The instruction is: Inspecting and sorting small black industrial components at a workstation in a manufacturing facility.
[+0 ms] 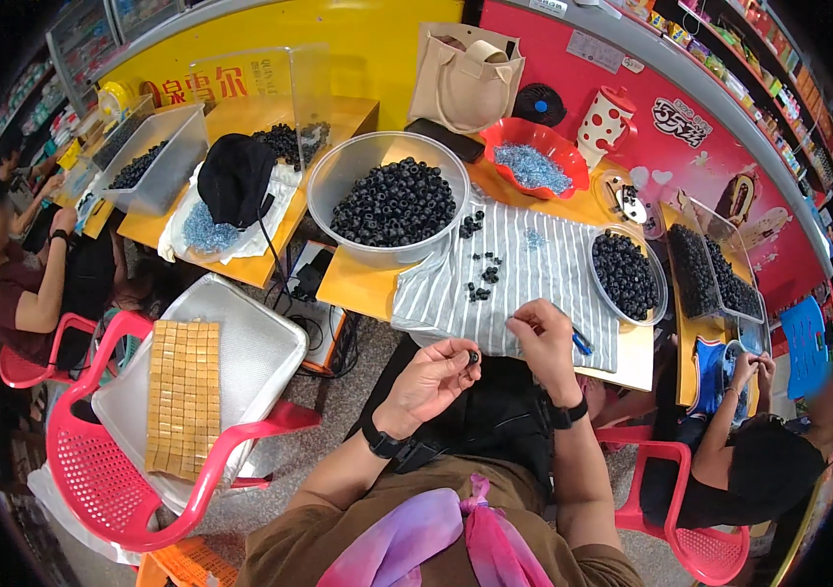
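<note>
My left hand (pixel 433 383) is closed, with a small black round piece (pixel 473 358) pinched between thumb and fingertips. To its right and slightly higher, my right hand (pixel 543 338) has thumb and forefinger pressed together; anything between them is too small to make out. Both hands are over the near edge of a grey-and-white striped cloth (pixel 543 266), not touching each other. Loose black pieces (pixel 480 292) lie on the cloth in small groups, and a few clear bluish bits (pixel 535 238) are scattered farther back. A blue pen-like tool (pixel 583 341) rests beside my right wrist.
A large clear tub (pixel 323 210) of black pieces stands left of the cloth, a smaller round tub (pixel 662 311) right. Behind are a red bowl (pixel 573 161) of bluish bits, a polka-dot cup (pixel 604 127) and a beige bag (pixel 436 83). A pink chair (pixel 93 460) stands left; people sit on both sides.
</note>
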`<state>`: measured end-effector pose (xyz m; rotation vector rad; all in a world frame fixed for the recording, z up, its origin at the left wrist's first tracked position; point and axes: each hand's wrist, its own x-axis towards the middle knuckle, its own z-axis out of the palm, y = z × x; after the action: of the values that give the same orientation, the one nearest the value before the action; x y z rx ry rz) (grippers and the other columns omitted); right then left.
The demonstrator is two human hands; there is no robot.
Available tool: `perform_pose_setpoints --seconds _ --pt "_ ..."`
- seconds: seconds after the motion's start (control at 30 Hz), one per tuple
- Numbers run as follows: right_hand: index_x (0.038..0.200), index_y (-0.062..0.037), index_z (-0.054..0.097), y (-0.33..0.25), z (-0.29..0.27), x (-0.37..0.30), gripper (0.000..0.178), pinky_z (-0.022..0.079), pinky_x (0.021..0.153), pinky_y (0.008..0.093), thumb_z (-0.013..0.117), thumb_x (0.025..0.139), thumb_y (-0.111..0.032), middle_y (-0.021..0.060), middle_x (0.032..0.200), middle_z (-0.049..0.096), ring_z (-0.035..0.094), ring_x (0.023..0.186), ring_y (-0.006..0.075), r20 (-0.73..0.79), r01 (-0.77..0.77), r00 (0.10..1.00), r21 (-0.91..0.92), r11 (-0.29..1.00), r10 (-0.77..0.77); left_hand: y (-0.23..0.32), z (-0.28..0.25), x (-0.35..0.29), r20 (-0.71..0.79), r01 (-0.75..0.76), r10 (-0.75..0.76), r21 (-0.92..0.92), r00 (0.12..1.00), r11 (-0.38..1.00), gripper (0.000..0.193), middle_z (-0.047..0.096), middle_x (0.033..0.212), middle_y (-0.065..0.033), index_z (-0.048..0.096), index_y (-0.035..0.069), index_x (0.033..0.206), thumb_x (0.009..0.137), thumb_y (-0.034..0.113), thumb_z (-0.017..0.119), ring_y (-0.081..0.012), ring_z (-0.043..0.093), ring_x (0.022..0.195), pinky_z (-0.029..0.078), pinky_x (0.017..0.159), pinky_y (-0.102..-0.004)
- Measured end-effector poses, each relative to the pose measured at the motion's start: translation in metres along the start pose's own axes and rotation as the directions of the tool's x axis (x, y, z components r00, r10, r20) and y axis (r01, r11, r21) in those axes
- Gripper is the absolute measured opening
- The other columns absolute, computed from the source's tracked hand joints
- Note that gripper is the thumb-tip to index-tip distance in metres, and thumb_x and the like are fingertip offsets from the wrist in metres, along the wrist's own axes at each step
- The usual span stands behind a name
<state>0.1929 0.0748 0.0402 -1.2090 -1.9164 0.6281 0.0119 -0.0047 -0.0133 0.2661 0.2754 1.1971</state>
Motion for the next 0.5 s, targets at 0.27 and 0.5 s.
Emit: perform_pose_setpoints --seconds 0.27,0.5 --pt "0.086 0.0002 0.062 -0.036 0.016 -0.062 0.011 0.047 0.069 0.0206 0.066 0.079 0.007 0.0021 0.084 0.062 0.058 0.076 0.0073 0.123 -0.185 0.981 0.831 0.524 0.150 -0.001 0.011 -0.008 0.026 -0.037 0.035 0.064 0.999 0.997 0.018 0.064 0.092 -0.0071 0.060 0.000 0.105 0.089 0.008 0.061 -0.0146 0.062 0.076 0.051 0.068 -0.0230" --pt "0.082 0.0024 0.063 -0.042 0.015 -0.069 0.010 0.048 0.067 0.0215 0.066 0.076 0.010 0.0057 0.082 0.062 0.059 0.073 0.0103 0.011 -0.067 0.995 0.806 0.588 0.099 -0.004 0.023 -0.009 0.039 -0.030 0.028 0.075 0.999 0.997 0.014 0.065 0.087 -0.0062 0.063 0.001 0.102 0.089 0.005 0.061 -0.0144 0.063 0.075 0.052 0.067 -0.0233"
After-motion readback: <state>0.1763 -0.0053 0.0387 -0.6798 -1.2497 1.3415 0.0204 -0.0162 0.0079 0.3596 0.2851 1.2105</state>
